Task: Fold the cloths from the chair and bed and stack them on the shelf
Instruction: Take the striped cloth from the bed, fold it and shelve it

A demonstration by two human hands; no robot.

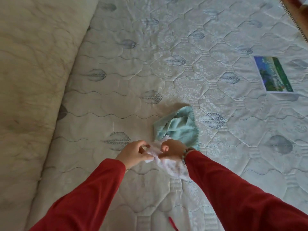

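A small white cloth [171, 167] hangs bunched between both hands, just above the quilted mattress [150, 67]. My left hand [135, 151] pinches its left part with thumb and fingers. My right hand [172, 149], with a bead bracelet at the wrist, grips the cloth's upper edge with curled fingers. Both arms wear red sleeves. A crumpled light blue cloth [180, 125] lies on the mattress right behind my right hand, partly hidden by it.
A book with a green and blue landscape cover [275, 75] lies on the mattress at the right. A cream quilted cover [28, 80] runs along the left side. A brown fringed edge [298, 12] shows at the top right corner.
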